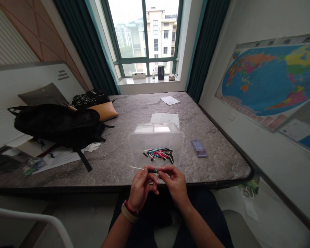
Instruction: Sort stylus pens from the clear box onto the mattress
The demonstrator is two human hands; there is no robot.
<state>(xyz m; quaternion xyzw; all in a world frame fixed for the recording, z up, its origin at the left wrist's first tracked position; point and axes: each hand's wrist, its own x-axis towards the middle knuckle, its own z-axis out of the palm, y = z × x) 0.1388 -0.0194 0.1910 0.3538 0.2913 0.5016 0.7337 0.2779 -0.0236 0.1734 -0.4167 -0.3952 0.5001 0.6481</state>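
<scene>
My left hand [141, 188] pinches a partly assembled pen [152, 171] by its black grip section, between thumb and index finger. From the grip a thin white refill [136, 167] sticks out to the left, with no outer barrel around it. My right hand [174, 182] is closed at the pen's right end, thumb and index finger pressed together on a small part there, too small to make out. Just beyond both hands stands a clear plastic box [138, 141]. A heap of pens or pen parts [160, 154] in black, red, teal and white lies in it.
The box rests on a bare grey mattress [113, 162] whose front edge is near my knees. Right of it lies a blurred purple object [199, 148]; behind it are paper sheets [165, 118]. A black backpack [57, 120] and an orange-tan pouch [105, 111] occupy the left side.
</scene>
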